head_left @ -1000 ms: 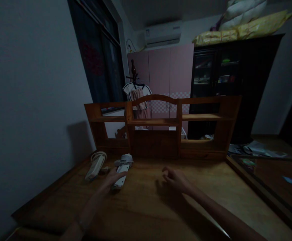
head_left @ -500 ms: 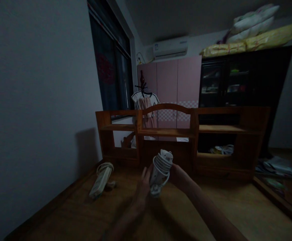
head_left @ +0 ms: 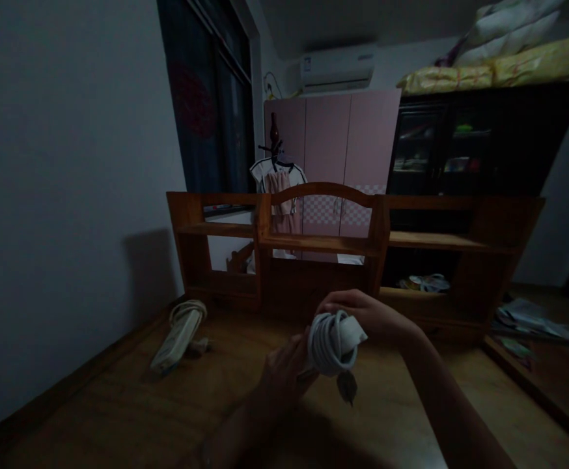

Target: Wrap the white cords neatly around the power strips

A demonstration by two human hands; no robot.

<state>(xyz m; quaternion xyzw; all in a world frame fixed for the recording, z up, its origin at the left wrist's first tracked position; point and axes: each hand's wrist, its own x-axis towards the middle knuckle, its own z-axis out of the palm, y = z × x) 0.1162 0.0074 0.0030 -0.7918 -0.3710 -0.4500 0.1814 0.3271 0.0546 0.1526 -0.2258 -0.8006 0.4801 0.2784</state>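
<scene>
I hold a white power strip (head_left: 336, 340) with its cord coiled round it, raised above the wooden desk (head_left: 118, 417). My left hand (head_left: 282, 376) grips its lower end from below. Over its top end my right hand (head_left: 367, 314) is curled. The strip's dark plug (head_left: 347, 386) hangs loose under the coil. A second white power strip (head_left: 176, 333), also wrapped in its cord, lies on the desk at the left, apart from both hands.
A wooden shelf unit (head_left: 323, 244) stands along the desk's back edge, with small items (head_left: 424, 283) in its lower right bay. A bare wall bounds the left. Papers (head_left: 533, 320) lie on a surface at the right. Wardrobes stand behind.
The left hand lifted the power strip off the desk and the right hand joined it. Both hands have since turned the strip from upright to tilted, and the plug now dangles.
</scene>
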